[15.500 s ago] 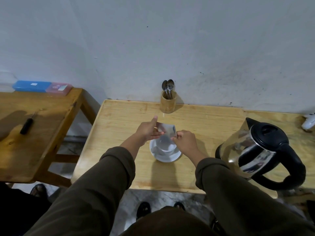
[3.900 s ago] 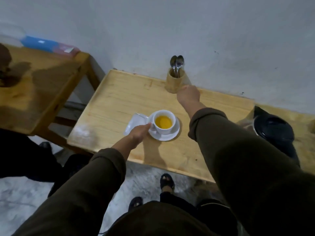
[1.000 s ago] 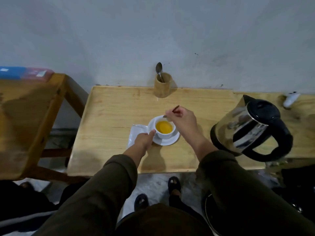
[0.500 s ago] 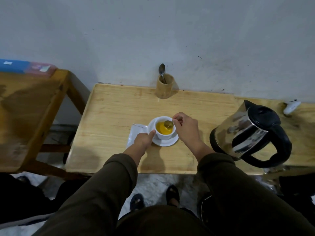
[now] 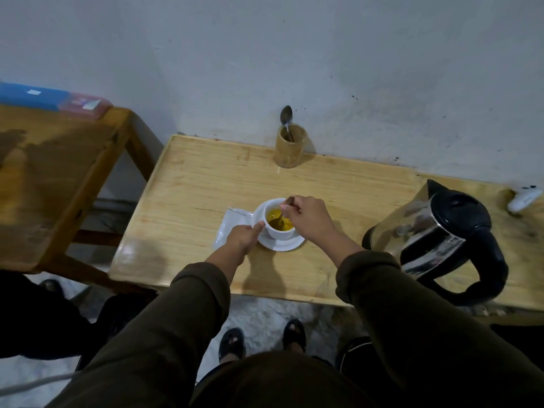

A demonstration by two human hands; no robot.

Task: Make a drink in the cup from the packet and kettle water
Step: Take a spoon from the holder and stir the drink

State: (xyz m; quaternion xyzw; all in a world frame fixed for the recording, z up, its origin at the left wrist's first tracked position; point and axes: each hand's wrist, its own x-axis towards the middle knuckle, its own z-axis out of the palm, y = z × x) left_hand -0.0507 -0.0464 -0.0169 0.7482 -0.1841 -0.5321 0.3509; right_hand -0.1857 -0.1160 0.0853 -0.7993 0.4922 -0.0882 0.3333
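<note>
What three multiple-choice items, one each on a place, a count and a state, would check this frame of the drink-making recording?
1. Where is the packet?
A. left of the saucer
B. inside the holder
C. on the kettle

2. How many spoons stand in the holder?
A. none
B. one
C. three

3. What is the right hand doing?
A. lifting the kettle
B. resting flat
C. holding a spoon in the cup

Answers: A, it lies flat beside the saucer; B, a single bowl sticks up; C, the spoon dips into the yellow drink while the left hand steadies the cup.
</note>
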